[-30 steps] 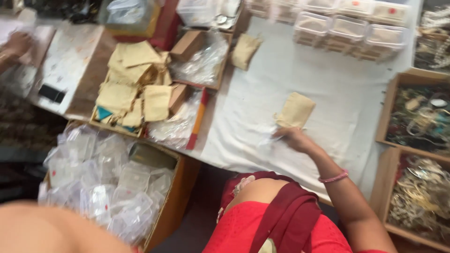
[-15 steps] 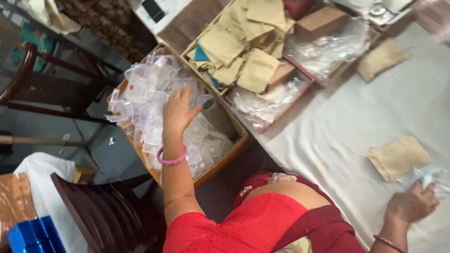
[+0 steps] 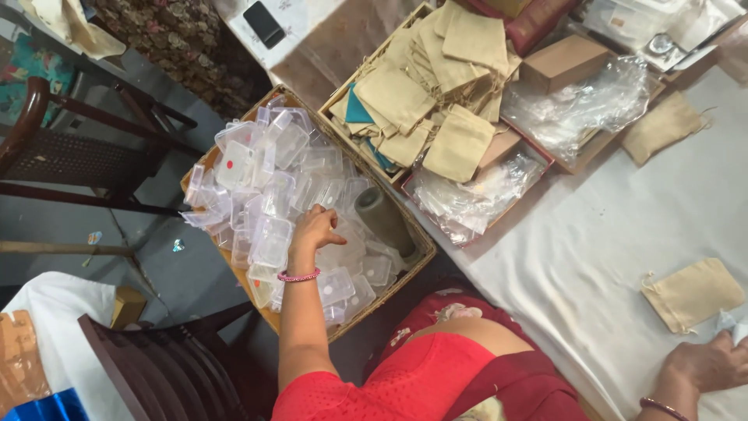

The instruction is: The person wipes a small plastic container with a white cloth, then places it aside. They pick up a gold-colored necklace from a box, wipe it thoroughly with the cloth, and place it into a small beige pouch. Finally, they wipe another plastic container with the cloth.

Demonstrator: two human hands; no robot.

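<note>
The left hand (image 3: 313,228) reaches down into a wicker basket (image 3: 425,251) that stands beside the table and is full of small clear plastic boxes (image 3: 269,199). The fingers are bent and rest on the boxes near the middle of the heap; I cannot tell if they already close around one box or only touch them. A pink bangle (image 3: 298,276) sits on this wrist. Between the boxes, just right of the hand, lies a grey-green roll (image 3: 383,220). The right hand (image 3: 705,363) lies at the lower right edge on the white tablecloth (image 3: 592,257), the fingers curled over a bit of crinkled clear plastic (image 3: 732,323), which it seems to touch; a firm grip is not visible. Just beside it, on the cloth, lies one flat beige drawstring pouch (image 3: 692,293). Farther up, a wooden tray (image 3: 341,92) holds many beige pouches (image 3: 436,86), and next to it are a small brown cardboard box (image 3: 562,62) and clear plastic bags (image 3: 573,109).
</note>
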